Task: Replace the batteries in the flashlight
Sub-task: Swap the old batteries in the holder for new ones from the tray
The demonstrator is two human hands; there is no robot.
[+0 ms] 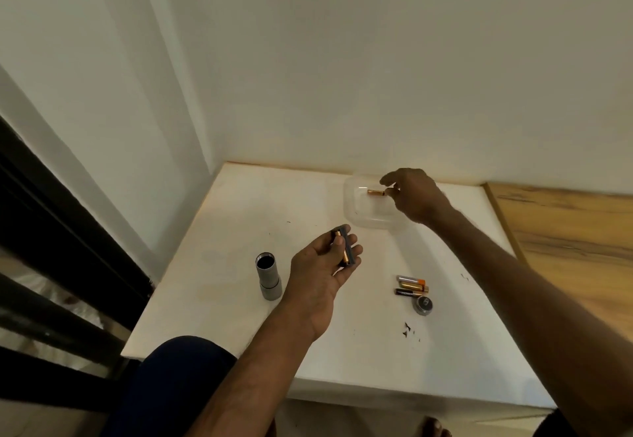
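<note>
Flashlight body (269, 275): standing upright on the white worktop (212, 299), its open end facing up.
Left hand (325, 265): hovering just right of the flashlight body, palm up, fingers curling round a dark battery holder (350, 248) that is carrying a gold cell (344, 255).
Right hand (416, 196): reaching beyond and right of the flashlight body, pinching a single battery (376, 192) over a clear plastic container (356, 210).
Loose batteries (411, 287): three lying side by side, well right of the flashlight body.
Tail cap (423, 305): lying well right of the flashlight body, just beside the loose batteries.
</note>
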